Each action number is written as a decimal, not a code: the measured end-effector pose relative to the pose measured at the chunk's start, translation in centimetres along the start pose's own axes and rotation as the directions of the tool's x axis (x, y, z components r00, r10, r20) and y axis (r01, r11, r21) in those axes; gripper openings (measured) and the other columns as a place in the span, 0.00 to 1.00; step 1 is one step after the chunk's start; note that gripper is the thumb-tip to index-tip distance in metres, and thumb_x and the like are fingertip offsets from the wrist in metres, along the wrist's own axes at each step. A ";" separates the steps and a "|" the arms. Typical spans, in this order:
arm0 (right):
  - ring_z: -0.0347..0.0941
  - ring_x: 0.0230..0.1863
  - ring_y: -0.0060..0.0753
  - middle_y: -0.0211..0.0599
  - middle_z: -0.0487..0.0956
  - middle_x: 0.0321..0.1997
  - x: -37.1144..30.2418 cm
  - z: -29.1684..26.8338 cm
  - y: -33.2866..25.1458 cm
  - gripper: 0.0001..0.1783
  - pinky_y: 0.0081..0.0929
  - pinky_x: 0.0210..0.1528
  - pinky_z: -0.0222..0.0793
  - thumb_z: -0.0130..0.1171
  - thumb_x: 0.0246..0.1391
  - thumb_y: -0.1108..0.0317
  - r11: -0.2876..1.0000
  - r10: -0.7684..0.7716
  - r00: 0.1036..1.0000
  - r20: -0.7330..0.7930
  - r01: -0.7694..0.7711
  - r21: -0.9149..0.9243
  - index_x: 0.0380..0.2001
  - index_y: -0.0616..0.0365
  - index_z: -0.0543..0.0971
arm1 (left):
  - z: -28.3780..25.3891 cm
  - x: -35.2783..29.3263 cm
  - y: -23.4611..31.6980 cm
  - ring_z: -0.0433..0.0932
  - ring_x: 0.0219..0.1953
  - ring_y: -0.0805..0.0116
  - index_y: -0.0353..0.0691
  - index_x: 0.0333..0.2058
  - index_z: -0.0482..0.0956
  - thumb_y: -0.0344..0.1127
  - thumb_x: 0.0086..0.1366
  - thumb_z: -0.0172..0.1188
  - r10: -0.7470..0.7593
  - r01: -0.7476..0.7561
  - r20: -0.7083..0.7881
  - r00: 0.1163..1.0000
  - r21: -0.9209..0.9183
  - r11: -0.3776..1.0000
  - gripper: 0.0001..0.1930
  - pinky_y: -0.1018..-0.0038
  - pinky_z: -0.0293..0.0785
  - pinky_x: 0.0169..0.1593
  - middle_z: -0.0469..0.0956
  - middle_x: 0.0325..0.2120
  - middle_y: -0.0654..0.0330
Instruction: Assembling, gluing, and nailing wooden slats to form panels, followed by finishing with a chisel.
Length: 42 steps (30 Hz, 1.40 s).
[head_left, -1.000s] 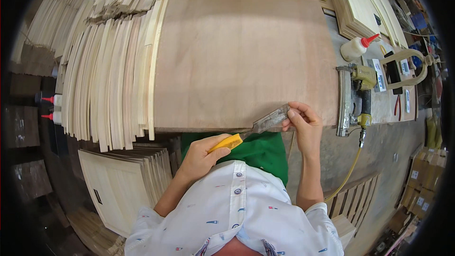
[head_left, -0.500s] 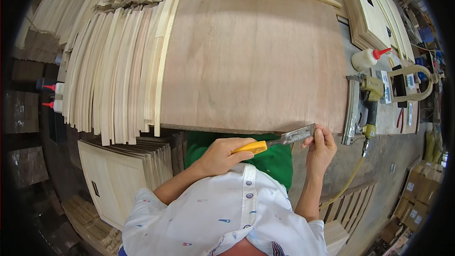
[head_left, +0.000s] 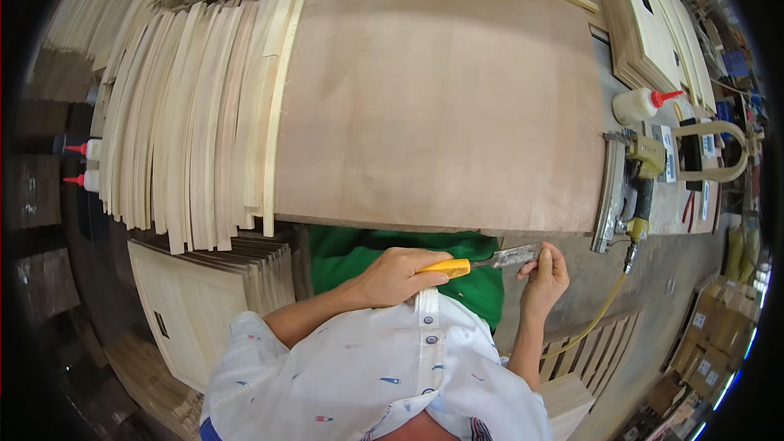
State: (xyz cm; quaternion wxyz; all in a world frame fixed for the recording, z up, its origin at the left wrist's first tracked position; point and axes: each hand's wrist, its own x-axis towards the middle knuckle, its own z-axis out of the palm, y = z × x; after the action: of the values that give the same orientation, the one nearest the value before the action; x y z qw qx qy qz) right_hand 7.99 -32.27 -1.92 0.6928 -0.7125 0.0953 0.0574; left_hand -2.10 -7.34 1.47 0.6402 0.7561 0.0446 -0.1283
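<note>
My left hand [head_left: 398, 275] is wrapped round the yellow handle of a chisel [head_left: 518, 256], held level in front of my shirt. Its flat metal blade, grey and marked with pale smears, points to the right. At the blade's tip, the thumb and fingers of my right hand [head_left: 547, 275] are closed in a pinch. Whether anything small is also between these fingers I cannot make out. Both hands are just short of the near edge of a large brown wooden panel [head_left: 441, 106] on the bench.
Long wooden strips [head_left: 184, 122] lie stacked left of the panel. To its right are a white glue bottle [head_left: 633, 106] with a red tip, a nail gun [head_left: 645, 159] with a yellow hose [head_left: 604, 310], and a curved wooden frame [head_left: 731, 155]. Wooden door panels [head_left: 188, 302] stand below left.
The chisel and both hands have come slightly down toward my body, away from the panel's edge. The chisel's blade now lies more level. My view has shifted a little.
</note>
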 end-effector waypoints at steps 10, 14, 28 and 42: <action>0.66 0.16 0.19 0.30 0.70 0.20 0.8 -0.4 0.5 0.12 0.18 0.17 0.66 0.50 0.65 0.67 0.984 -0.133 0.985 -0.113 0.117 -0.134 0.40 0.66 0.76 | 1.6 0.7 -0.7 0.78 0.32 0.52 0.37 0.46 0.77 0.38 0.62 0.60 0.183 -0.181 -0.050 0.982 0.041 0.983 0.16 0.65 0.73 0.37 0.79 0.32 0.50; 0.65 0.15 0.17 0.30 0.70 0.17 0.9 -1.2 1.2 0.12 0.17 0.16 0.62 0.51 0.65 0.66 0.993 -0.088 0.995 -0.049 0.083 -0.089 0.40 0.66 0.76 | 1.5 0.4 -1.2 0.78 0.32 0.52 0.37 0.44 0.77 0.39 0.62 0.60 0.123 -0.122 -0.024 0.992 0.041 0.992 0.15 0.64 0.72 0.35 0.78 0.31 0.50; 0.65 0.18 0.17 0.27 0.72 0.25 0.9 -1.6 0.5 0.11 0.15 0.20 0.59 0.53 0.64 0.64 0.981 0.111 0.993 0.040 -0.116 0.158 0.41 0.62 0.75 | 1.8 0.3 -2.2 0.78 0.32 0.51 0.37 0.44 0.78 0.41 0.63 0.59 -0.015 0.014 -0.014 1.000 -0.055 0.998 0.16 0.65 0.72 0.36 0.79 0.30 0.48; 0.66 0.17 0.20 0.30 0.71 0.20 1.4 -2.3 2.9 0.12 0.19 0.19 0.63 0.51 0.65 0.64 0.996 0.088 0.990 0.109 -0.091 0.023 0.29 0.60 0.71 | 2.2 0.8 -2.0 0.78 0.33 0.50 0.38 0.41 0.77 0.42 0.62 0.59 0.006 -0.008 0.029 1.000 0.075 0.997 0.14 0.63 0.71 0.37 0.78 0.29 0.48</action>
State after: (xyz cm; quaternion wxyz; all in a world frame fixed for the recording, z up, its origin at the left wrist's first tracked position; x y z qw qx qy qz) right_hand 8.61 -34.69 -4.92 0.7036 -0.6935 0.0905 0.1254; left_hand -2.12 -9.26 -0.98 0.6123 0.7778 0.0278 -0.1386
